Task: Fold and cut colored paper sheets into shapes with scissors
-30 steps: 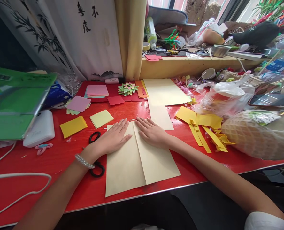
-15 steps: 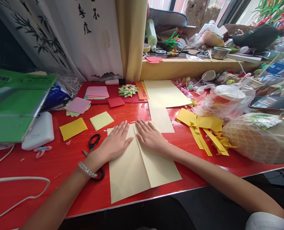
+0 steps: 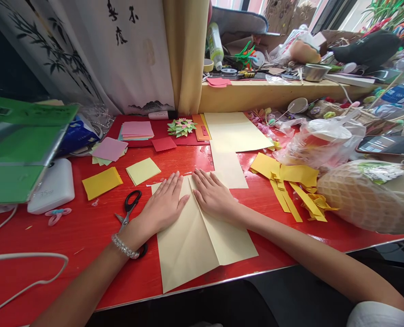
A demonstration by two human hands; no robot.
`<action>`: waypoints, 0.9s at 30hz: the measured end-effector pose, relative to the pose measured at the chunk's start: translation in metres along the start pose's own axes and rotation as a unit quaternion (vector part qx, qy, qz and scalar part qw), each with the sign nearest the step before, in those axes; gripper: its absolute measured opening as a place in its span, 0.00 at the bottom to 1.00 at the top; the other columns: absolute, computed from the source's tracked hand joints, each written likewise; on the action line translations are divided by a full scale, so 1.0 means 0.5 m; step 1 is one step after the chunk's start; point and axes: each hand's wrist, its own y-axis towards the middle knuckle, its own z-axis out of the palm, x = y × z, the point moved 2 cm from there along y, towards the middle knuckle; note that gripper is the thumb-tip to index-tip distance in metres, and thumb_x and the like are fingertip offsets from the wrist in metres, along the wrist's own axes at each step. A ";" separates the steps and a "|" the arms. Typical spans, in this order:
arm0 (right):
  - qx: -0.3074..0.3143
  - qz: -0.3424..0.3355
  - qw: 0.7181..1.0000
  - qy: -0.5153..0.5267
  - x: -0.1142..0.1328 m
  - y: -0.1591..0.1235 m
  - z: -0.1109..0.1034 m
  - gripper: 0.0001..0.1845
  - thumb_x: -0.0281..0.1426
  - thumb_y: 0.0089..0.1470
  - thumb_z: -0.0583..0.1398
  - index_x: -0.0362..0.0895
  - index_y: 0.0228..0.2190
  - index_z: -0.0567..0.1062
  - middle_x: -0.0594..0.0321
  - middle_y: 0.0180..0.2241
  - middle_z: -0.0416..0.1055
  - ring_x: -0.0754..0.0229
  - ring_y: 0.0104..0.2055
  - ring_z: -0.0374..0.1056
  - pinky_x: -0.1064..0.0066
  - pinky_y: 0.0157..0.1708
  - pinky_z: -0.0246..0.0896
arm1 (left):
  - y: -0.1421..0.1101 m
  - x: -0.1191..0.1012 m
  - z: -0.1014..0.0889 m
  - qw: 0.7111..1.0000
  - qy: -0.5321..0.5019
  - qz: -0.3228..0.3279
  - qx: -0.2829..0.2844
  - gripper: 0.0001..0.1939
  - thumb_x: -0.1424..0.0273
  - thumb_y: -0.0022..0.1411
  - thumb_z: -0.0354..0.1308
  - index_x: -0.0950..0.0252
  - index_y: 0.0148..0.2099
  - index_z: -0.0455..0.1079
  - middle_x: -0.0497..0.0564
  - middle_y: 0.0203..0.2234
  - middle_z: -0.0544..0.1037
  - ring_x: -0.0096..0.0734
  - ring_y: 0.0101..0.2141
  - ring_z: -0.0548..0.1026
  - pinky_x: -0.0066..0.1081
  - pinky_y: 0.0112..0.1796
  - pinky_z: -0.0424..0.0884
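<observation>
Both palms are down on the cream sheet (image 3: 195, 240) here, the left hand (image 3: 164, 204) flat on its left half, the right hand (image 3: 213, 193) flat across the right, neither grip closed, thumbs out from the fingers! The sheet lies near the front edge of the red tabletop (image 3: 102, 247), a crease running down between the hands. Black-handled scissors (image 3: 127, 211) sit partly under the left wrist, and yellow strips (image 3: 285, 181) lie beyond the right forearm.
</observation>
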 end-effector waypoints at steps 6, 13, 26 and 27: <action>0.003 0.001 1.000 -0.003 0.002 -0.001 -0.003 0.31 0.38 0.62 0.35 0.33 0.61 0.49 0.52 0.63 0.41 0.57 0.66 0.35 0.59 0.63 0.32 | 0.001 0.001 0.004 1.000 0.004 0.003 -0.015 0.35 0.55 0.65 0.28 0.74 0.66 0.40 0.59 0.64 0.41 0.36 0.63 0.40 0.39 0.61 0.41; 0.005 0.001 1.000 -0.007 0.003 -0.001 -0.003 0.31 0.38 0.62 0.35 0.32 0.60 0.49 0.52 0.63 0.40 0.58 0.66 0.34 0.59 0.63 0.32 | -0.003 -0.004 0.005 1.000 0.005 -0.006 -0.018 0.34 0.55 0.65 0.29 0.74 0.66 0.40 0.58 0.64 0.41 0.35 0.63 0.40 0.39 0.61 0.41; 0.010 -0.002 1.000 0.003 0.000 -0.001 -0.004 0.31 0.38 0.62 0.35 0.33 0.60 0.49 0.53 0.64 0.39 0.58 0.66 0.33 0.59 0.63 0.31 | -0.005 -0.018 0.012 0.998 0.001 -0.030 -0.052 0.34 0.57 0.65 0.32 0.76 0.65 0.44 0.61 0.63 0.44 0.38 0.63 0.43 0.41 0.60 0.46; 0.011 -0.001 1.000 0.004 -0.001 -0.001 -0.005 0.32 0.38 0.62 0.35 0.33 0.60 0.49 0.53 0.64 0.40 0.58 0.66 0.34 0.59 0.63 0.32 | -0.005 -0.018 0.012 0.998 0.001 -0.030 -0.053 0.34 0.57 0.65 0.32 0.76 0.65 0.44 0.61 0.63 0.45 0.38 0.63 0.43 0.41 0.60 0.46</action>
